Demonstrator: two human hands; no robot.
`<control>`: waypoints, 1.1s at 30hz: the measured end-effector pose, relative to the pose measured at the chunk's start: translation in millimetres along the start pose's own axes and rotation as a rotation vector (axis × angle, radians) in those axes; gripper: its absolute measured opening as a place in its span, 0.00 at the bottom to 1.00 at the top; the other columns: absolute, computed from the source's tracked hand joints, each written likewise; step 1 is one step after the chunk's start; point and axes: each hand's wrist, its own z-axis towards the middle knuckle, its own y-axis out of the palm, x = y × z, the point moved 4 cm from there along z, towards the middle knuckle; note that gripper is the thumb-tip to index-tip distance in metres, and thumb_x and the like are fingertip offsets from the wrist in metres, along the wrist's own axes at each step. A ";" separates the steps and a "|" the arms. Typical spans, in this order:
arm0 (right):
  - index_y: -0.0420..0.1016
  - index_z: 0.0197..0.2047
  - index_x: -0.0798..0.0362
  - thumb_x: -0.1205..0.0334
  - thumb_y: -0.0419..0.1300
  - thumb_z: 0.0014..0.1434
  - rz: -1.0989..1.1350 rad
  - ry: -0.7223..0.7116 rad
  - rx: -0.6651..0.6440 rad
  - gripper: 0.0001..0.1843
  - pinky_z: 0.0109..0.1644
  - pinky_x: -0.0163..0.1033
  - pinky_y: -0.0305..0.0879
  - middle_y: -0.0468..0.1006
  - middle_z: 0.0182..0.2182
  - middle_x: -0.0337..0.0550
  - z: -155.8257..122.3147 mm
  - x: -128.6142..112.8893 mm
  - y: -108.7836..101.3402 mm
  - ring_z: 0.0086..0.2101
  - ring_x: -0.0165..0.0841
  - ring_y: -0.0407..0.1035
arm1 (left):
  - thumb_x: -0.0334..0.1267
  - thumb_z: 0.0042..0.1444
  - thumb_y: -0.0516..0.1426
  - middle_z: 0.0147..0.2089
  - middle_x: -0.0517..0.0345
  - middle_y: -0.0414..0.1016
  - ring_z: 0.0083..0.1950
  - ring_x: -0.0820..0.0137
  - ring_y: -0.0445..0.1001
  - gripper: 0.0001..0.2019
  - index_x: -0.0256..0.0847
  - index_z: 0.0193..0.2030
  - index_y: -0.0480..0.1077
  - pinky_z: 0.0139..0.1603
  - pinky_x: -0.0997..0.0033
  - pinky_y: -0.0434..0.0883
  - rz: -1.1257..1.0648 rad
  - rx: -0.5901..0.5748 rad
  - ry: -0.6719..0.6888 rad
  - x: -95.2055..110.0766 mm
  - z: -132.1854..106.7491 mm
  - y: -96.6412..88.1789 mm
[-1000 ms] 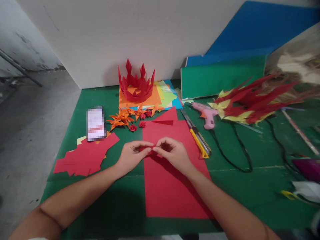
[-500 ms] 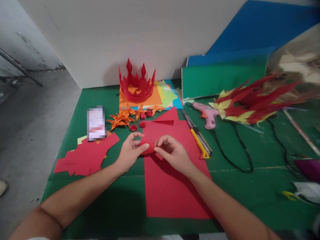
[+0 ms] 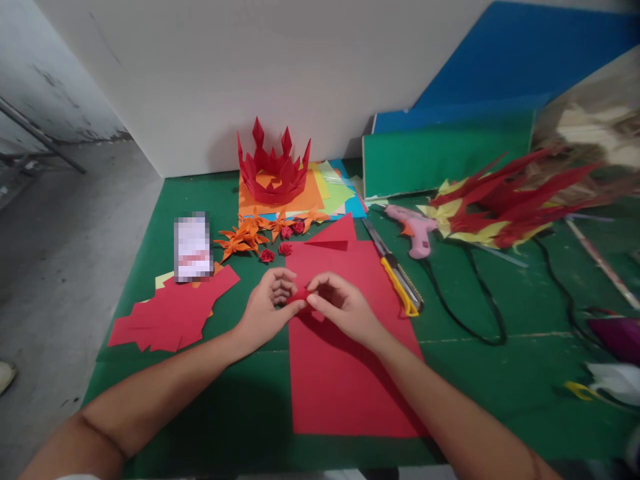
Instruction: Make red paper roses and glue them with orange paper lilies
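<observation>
My left hand [image 3: 267, 308] and my right hand [image 3: 340, 308] meet over a large red paper sheet [image 3: 345, 373] on the green table [image 3: 500, 373]. Both pinch a small folded red paper piece [image 3: 300, 296] between thumb and fingers, held just above the sheet. Small red paper roses [image 3: 276, 252] and orange paper flowers [image 3: 245, 235] lie just beyond my hands. A red paper crown [image 3: 273, 170] stands on coloured sheets at the back.
Red paper offcuts [image 3: 170, 313] and a blurred card [image 3: 191, 247] lie at left. A yellow utility knife [image 3: 397, 280], a pink glue gun [image 3: 413, 230] with black cable, and a red-yellow paper flame piece [image 3: 500, 207] lie right. Green and blue boards [image 3: 440, 157] lean behind. The table edge drops at left.
My left fingers opened off the red piece half a second ago and have curled back round it. Both hands stay in place over the sheet, turning the small piece.
</observation>
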 end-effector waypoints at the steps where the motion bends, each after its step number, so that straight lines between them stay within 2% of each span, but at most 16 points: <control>1: 0.68 0.36 0.50 0.55 0.60 0.58 0.008 0.001 0.002 0.08 0.28 0.33 0.64 0.68 0.32 0.38 0.8 0.8 0.1 0.27 0.27 0.65 | 0.32 0.43 0.65 0.33 0.63 0.67 0.33 0.77 0.70 0.20 0.41 0.42 0.62 0.34 0.78 0.67 0.004 -0.007 0.003 -0.3 -0.3 0.2; 4: 0.67 0.34 0.50 0.55 0.62 0.56 0.019 -0.012 0.037 0.10 0.26 0.32 0.62 0.68 0.30 0.37 2.6 1.4 -1.1 0.25 0.26 0.63 | 0.32 0.43 0.66 0.38 0.61 0.70 0.34 0.78 0.70 0.21 0.41 0.42 0.62 0.36 0.78 0.68 -0.048 0.001 0.008 0.5 0.6 -0.4; 7: 0.66 0.33 0.50 0.55 0.62 0.56 -0.002 -0.043 0.146 0.10 0.27 0.34 0.63 0.69 0.31 0.37 2.8 -1.2 -7.0 0.24 0.26 0.64 | 0.35 0.43 0.67 0.41 0.59 0.71 0.33 0.79 0.72 0.22 0.41 0.42 0.62 0.39 0.76 0.70 -0.133 0.007 -0.025 1.7 2.6 -0.9; 11: 0.72 0.34 0.49 0.60 0.58 0.59 -0.175 -0.168 0.247 0.04 0.40 0.39 0.68 0.73 0.33 0.41 1.9 -11.2 -13.4 0.34 0.33 0.69 | 0.41 0.45 0.67 0.34 0.62 0.74 0.32 0.76 0.76 0.24 0.41 0.45 0.61 0.39 0.72 0.74 -0.217 -0.046 -0.153 -1.4 2.9 1.5; 15: 0.75 0.35 0.49 0.65 0.56 0.61 -0.337 -0.274 0.174 0.07 0.44 0.41 0.68 0.74 0.34 0.43 1.3 -19.0 -9.1 0.39 0.34 0.70 | 0.44 0.44 0.67 0.29 0.64 0.74 0.30 0.76 0.76 0.21 0.40 0.41 0.65 0.38 0.73 0.76 -0.234 -0.029 -0.123 -0.9 2.3 1.7; 20: 0.76 0.36 0.48 0.67 0.55 0.61 -0.485 -0.354 0.171 0.08 0.45 0.42 0.68 0.72 0.37 0.44 -0.8 -20.7 -6.3 0.40 0.34 0.70 | 0.44 0.44 0.66 0.32 0.58 0.78 0.32 0.73 0.77 0.13 0.37 0.31 0.75 0.39 0.69 0.79 -0.124 0.014 -0.088 2.3 0.4 0.0; 24: 0.76 0.39 0.47 0.65 0.57 0.60 -0.597 -0.411 0.202 0.07 0.48 0.45 0.67 0.71 0.41 0.45 -2.9 -21.8 -7.9 0.43 0.36 0.69 | 0.41 0.47 0.64 0.34 0.55 0.80 0.33 0.70 0.78 0.10 0.36 0.34 0.77 0.42 0.65 0.78 -0.092 0.003 -0.125 4.8 -1.1 -0.8; 28: 0.77 0.40 0.46 0.65 0.58 0.60 -0.740 -0.471 0.222 0.08 0.45 0.45 0.65 0.71 0.37 0.45 -5.1 -25.2 -9.1 0.41 0.37 0.68 | 0.33 0.45 0.63 0.38 0.53 0.80 0.34 0.70 0.79 0.12 0.36 0.38 0.77 0.46 0.64 0.76 -0.149 -0.045 -0.197 3.3 -1.5 -1.2; 33: 0.77 0.42 0.44 0.65 0.57 0.62 -0.715 -0.527 0.065 0.10 0.40 0.43 0.66 0.75 0.35 0.44 -4.3 -25.6 -5.1 0.37 0.36 0.69 | 0.28 0.42 0.62 0.39 0.53 0.80 0.37 0.69 0.78 0.16 0.36 0.42 0.75 0.48 0.63 0.75 -0.166 -0.107 -0.179 -1.7 -0.9 -0.3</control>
